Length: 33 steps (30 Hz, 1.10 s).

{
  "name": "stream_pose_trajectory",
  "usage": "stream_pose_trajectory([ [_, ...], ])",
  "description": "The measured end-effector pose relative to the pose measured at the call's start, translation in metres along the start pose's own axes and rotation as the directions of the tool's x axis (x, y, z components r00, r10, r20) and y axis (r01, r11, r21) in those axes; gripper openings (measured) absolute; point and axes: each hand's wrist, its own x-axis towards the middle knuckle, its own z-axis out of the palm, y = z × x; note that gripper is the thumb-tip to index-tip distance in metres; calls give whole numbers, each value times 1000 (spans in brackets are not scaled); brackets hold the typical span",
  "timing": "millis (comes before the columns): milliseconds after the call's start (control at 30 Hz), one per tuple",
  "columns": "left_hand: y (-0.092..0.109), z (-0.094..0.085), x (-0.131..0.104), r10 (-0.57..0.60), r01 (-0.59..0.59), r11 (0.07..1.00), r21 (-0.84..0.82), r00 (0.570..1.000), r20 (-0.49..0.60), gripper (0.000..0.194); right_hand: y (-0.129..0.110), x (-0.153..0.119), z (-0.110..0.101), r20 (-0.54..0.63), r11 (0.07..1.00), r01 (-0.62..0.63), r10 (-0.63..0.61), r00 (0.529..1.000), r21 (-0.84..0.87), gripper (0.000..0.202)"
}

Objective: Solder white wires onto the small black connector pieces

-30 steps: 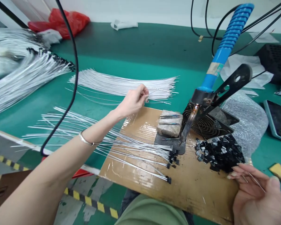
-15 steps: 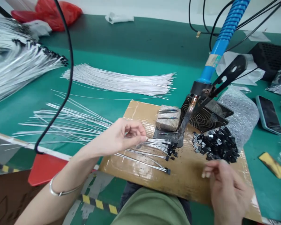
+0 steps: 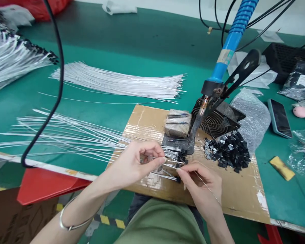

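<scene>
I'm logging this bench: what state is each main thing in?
Left hand: curled; whether it grips anything is unclear.
Right hand: pinching a thin metallic piece.
Black-ended wires: loosely spread, some crossing.
White wires: gathered, lying flat.
Black pieces: heaped loose.
Soldering iron: tilted, handle upward.
Phone: screen up, dark.
Yellow sponge: lying flat, smudged.

Wearer's top (image 3: 162, 223) was a muted green, soft fabric with light folds; dark trousers (image 3: 138, 207) showed to both sides of it. Left forearm (image 3: 91, 196) and right forearm (image 3: 215, 222) were bare, as were the left grip (image 3: 134, 164) and right grip (image 3: 204, 184). A narrow, rounded, silver-coloured bangle (image 3: 70, 228), shiny with a small raised detail, circled the left forearm near the wrist.
</scene>
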Motion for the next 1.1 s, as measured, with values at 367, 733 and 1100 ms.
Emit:
stream_pose_trajectory([
  [367, 1, 6, -2, -28, 30, 999, -24, 995, 94, 19, 2, 1, -7, 89, 999, -19, 15, 996, 42, 25],
  [733, 7, 35, -4, -99, 104, 994, -25, 983, 156, 26, 6, 2, -14, 72, 997, 9, -14, 997, 77, 21],
  [1100, 13, 41, 8, -130, 152, 960, -234, 986, 104, 23, 23, 0, -17, -51, 956, -99, 118, 992, 275, 17],
])
